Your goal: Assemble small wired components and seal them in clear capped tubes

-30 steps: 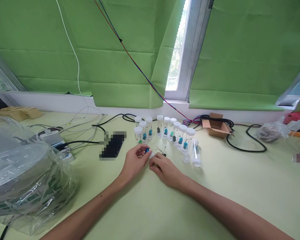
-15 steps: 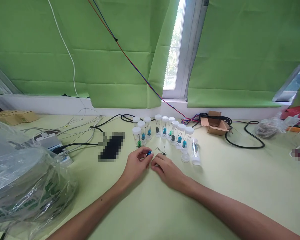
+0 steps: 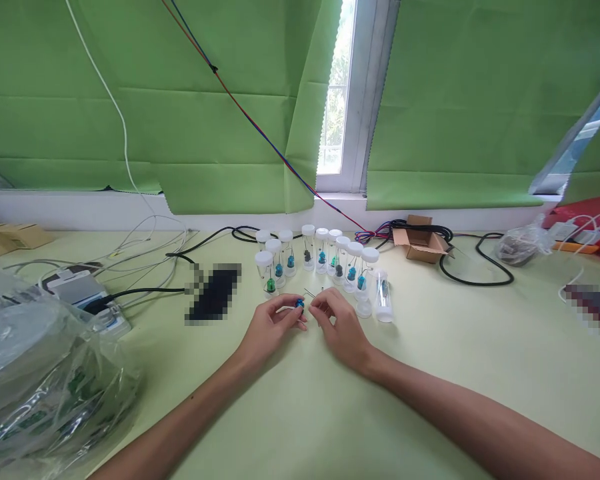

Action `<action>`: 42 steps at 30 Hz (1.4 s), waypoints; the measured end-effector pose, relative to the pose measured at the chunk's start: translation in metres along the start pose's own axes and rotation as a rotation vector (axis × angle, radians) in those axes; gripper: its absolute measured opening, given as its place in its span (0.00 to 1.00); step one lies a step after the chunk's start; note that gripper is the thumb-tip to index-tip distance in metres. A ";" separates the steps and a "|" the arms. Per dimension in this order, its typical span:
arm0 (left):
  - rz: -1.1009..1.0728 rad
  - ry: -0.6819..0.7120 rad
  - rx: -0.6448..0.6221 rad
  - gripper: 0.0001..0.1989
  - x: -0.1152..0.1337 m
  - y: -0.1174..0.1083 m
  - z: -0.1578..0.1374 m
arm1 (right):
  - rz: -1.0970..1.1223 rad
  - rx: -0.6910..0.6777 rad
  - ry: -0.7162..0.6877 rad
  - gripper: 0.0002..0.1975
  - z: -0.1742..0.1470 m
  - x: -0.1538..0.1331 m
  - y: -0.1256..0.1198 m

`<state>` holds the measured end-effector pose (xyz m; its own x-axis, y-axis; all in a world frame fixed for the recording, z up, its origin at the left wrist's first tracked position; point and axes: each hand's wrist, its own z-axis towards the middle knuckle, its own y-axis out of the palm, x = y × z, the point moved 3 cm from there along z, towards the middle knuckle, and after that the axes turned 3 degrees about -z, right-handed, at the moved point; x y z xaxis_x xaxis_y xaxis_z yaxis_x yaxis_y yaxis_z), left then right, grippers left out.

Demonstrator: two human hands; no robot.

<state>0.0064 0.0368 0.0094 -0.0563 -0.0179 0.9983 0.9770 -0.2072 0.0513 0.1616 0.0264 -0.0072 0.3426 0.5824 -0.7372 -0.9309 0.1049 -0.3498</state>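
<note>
Between the thumb and fingers of my left hand (image 3: pixel 273 327) is a small shiny blue part (image 3: pixel 299 303), too small to name more exactly. My right hand (image 3: pixel 341 330) is beside it, thumb and fingertips pinched together close to the blue part. What that pinch holds, if anything, is too fine to make out. Thin metal rods (image 3: pixel 309 293) show on the table just beyond the fingertips, partly hidden by my right hand. Behind both hands, white-capped clear tubes (image 3: pixel 307 247) stand in a curve, with small blue, green or dark parts and thin rods inside.
One clear tube (image 3: pixel 383 297) lies tilted at the right end of the curve, beside a small clear cap (image 3: pixel 363 308). An open cardboard box (image 3: pixel 423 245) and black cables (image 3: pixel 480 280) are at the back right. A plastic-wrapped bundle (image 3: pixel 55 380) fills the left front.
My right hand's fingertips have risen toward the blue part. My left hand still holds that part, with its lower fingers now showing below. The whole view has shifted slightly.
</note>
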 end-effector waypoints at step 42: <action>-0.390 -0.314 -0.155 0.10 -0.018 0.014 -0.006 | 0.031 -0.030 0.111 0.06 0.003 0.003 -0.002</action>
<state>0.0197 0.0282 -0.0084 -0.3222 0.3783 0.8678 0.8525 -0.2826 0.4398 0.1639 0.0303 -0.0072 0.3273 0.4918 -0.8069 -0.9377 0.0634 -0.3417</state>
